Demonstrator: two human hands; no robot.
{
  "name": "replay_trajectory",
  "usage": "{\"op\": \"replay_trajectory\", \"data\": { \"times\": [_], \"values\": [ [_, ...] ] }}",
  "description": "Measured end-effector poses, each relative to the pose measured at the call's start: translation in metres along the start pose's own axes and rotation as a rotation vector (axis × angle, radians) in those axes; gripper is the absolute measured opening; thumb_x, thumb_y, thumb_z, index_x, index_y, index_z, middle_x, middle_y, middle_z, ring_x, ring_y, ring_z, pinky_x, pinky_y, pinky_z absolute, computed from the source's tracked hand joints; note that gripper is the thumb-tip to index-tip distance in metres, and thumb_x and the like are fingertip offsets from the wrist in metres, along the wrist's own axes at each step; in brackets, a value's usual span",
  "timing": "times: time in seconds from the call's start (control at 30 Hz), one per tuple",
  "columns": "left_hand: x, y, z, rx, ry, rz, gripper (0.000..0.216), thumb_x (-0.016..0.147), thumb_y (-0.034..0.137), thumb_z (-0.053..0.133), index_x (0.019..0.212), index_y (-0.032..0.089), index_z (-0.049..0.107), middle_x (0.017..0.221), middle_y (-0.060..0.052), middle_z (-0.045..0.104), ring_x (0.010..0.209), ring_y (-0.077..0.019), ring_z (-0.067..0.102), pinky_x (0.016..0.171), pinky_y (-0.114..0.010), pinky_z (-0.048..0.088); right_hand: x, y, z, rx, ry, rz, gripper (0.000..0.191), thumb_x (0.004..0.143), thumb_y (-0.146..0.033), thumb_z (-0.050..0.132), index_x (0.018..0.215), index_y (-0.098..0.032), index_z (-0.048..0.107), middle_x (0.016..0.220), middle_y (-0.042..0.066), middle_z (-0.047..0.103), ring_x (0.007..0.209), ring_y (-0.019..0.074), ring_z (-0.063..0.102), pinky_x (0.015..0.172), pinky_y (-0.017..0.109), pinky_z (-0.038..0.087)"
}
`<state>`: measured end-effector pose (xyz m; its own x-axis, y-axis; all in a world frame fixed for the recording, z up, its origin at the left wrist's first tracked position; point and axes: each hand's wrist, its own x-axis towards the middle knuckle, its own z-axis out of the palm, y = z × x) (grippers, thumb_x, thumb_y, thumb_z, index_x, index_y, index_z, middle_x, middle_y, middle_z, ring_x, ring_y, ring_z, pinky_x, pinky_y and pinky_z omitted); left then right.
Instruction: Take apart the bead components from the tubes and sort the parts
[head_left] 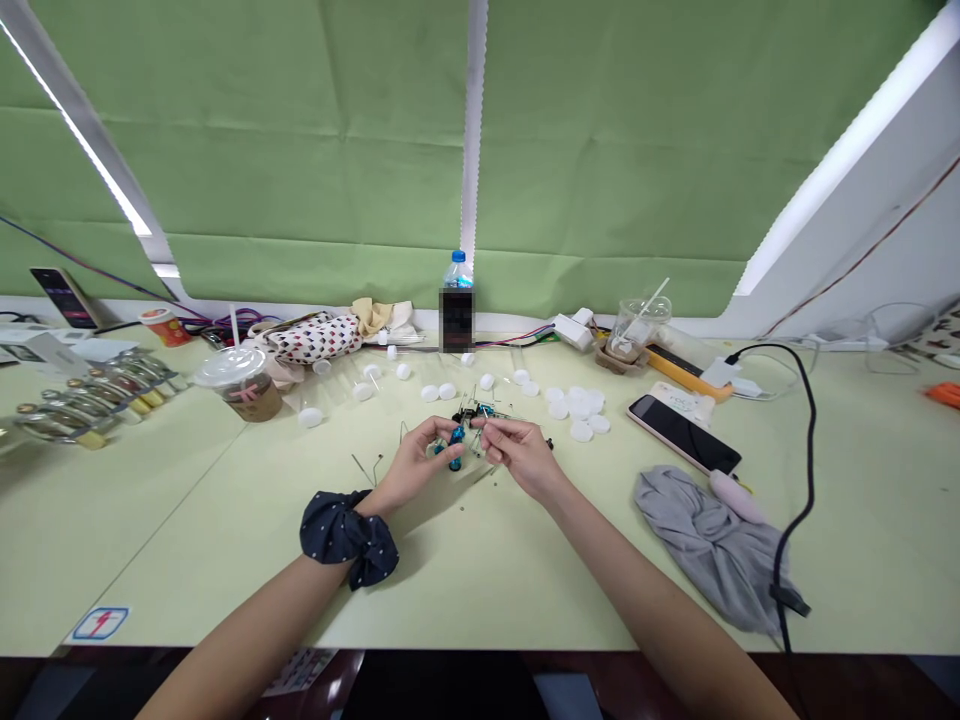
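Table (465,590) beneath both: left hand (412,462) pinches blue part (455,464), probably light, stiff, best held mid-body; right hand (525,458) pinches thin piece (485,411).

Two grips (416,455) (525,458), two straw cups (253,398) (634,328), one navy scrunchie (334,530).

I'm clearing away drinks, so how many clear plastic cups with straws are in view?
2: the left cup, toward the back left, and the right cup, toward the back right near the green curtain.

Small part (456,464) bright blue, perhaps partly black; scrunchie (334,525) navy with white dots; cloth (712,545) plain grey; caps (577,405) white; curtain (322,150) green; tabletop (517,590) pale yellow-green
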<state>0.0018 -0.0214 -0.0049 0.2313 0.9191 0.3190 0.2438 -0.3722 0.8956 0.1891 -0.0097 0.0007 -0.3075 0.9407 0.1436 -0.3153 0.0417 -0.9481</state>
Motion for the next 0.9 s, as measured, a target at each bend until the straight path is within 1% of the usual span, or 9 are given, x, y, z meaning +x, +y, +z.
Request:
{"op": "replay_trajectory", "data": {
  "times": [0.1,0.17,0.27,0.5,0.6,0.7,0.8,0.83,0.9],
  "values": [
    [0.001,-0.006,-0.003,0.031,0.076,0.019,0.027,0.078,0.037,0.063,0.097,0.018,0.059,0.084,-0.003,0.059,0.083,-0.0163,0.056,0.079,-0.031,0.046,-0.003,0.004,0.002,-0.169,-0.050,0.014,0.038,0.073,-0.044,0.067,0.095,-0.013,0.071,0.059,0.000,0.054,0.045,0.0061,0.039,0.044,0.022,0.031],
    [0.002,-0.006,-0.004,0.045,0.096,0.034,0.026,0.077,0.036,0.065,0.094,0.018,0.059,0.081,-0.002,0.057,0.082,-0.0158,0.055,0.079,-0.031,0.045,-0.004,0.007,0.004,-0.224,-0.048,0.005,0.038,0.075,-0.043,0.065,0.097,-0.013,0.071,0.057,-0.001,0.054,0.045,0.0056,0.038,0.043,0.021,0.030],
    [0.002,-0.003,-0.003,0.067,0.101,0.055,0.024,0.077,0.036,0.065,0.092,0.018,0.059,0.081,-0.002,0.057,0.081,-0.0161,0.055,0.078,-0.031,0.045,-0.004,0.010,0.005,-0.259,-0.034,0.003,0.039,0.074,-0.043,0.065,0.099,-0.014,0.071,0.056,-0.001,0.054,0.044,0.0055,0.037,0.041,0.021,0.031],
    [0.000,0.000,-0.001,0.129,0.099,0.102,0.022,0.077,0.036,0.063,0.089,0.018,0.057,0.082,-0.002,0.058,0.080,-0.0165,0.056,0.077,-0.033,0.048,0.000,0.017,0.000,-0.305,-0.014,0.008,0.039,0.071,-0.046,0.067,0.094,-0.015,0.074,0.054,0.000,0.057,0.042,0.0067,0.037,0.038,0.021,0.030],
    [0.000,0.001,-0.003,0.170,0.107,0.134,0.021,0.078,0.035,0.064,0.089,0.018,0.057,0.082,-0.003,0.059,0.079,-0.0163,0.057,0.075,-0.032,0.048,-0.002,0.014,0.004,-0.332,-0.008,0.015,0.038,0.071,-0.045,0.066,0.093,-0.015,0.074,0.054,0.000,0.057,0.042,0.0070,0.037,0.039,0.021,0.031],
    [0.001,0.001,-0.004,0.197,0.127,0.146,0.020,0.077,0.035,0.064,0.088,0.019,0.057,0.081,-0.002,0.059,0.078,-0.0161,0.057,0.075,-0.032,0.048,-0.002,0.004,0.007,-0.425,-0.054,-0.008,0.037,0.073,-0.044,0.063,0.092,-0.014,0.073,0.055,0.002,0.059,0.043,0.0084,0.041,0.041,0.021,0.033],
    [0.002,0.001,-0.005,0.219,0.143,0.127,0.021,0.077,0.036,0.064,0.087,0.019,0.056,0.083,-0.002,0.059,0.079,-0.0164,0.057,0.076,-0.032,0.048,0.009,-0.014,-0.010,-0.611,-0.043,-0.169,0.033,0.077,-0.043,0.058,0.088,-0.015,0.073,0.063,0.005,0.064,0.050,0.0116,0.049,0.047,0.023,0.039],
    [0.002,0.000,-0.005,0.225,0.150,0.122,0.021,0.077,0.036,0.064,0.087,0.019,0.056,0.083,-0.002,0.059,0.079,-0.0164,0.057,0.076,-0.032,0.047,0.015,-0.021,-0.023,-0.706,-0.004,-0.266,0.031,0.079,-0.042,0.056,0.088,-0.017,0.072,0.070,0.006,0.066,0.053,0.0123,0.050,0.051,0.025,0.041],
    [0.003,-0.001,-0.006,0.237,0.166,0.118,0.022,0.077,0.036,0.064,0.087,0.019,0.056,0.084,-0.002,0.060,0.078,-0.0161,0.056,0.076,-0.032,0.047,0.026,-0.037,-0.061,-0.916,0.120,-0.455,0.029,0.081,-0.040,0.053,0.089,-0.019,0.071,0.079,0.008,0.068,0.059,0.0145,0.053,0.060,0.028,0.044]
  ]
}}
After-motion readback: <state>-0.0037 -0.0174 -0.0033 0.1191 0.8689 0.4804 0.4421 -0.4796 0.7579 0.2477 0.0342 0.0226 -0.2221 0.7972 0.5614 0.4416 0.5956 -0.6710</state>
